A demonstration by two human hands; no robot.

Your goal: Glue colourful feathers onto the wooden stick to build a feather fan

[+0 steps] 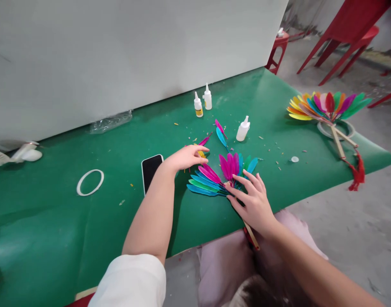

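Note:
A feather fan (204, 181) lies near the table's front edge, its blue, green and magenta feathers spread apart. Its wooden handle (251, 235) sticks out past the edge, partly under my right hand (251, 200). That hand rests open over the fan's hub, its spread fingertips on the feather bases. Farther left, my left hand (188, 157) reaches over loose feathers, fingers stretched and slightly apart. A yellow feather (201, 154) shows by its fingertips; contact is unclear. Behind it lie a loose magenta feather (205, 139) and a blue feather (220, 137).
Two white glue bottles (198, 106) stand at the back, and another bottle (243, 129) is nearer. A phone (150, 171) lies beside my left forearm, with a white ring (102, 179) farther left. A finished-looking multicoloured fan (330, 106) rests at the right, on a tape roll (351, 129).

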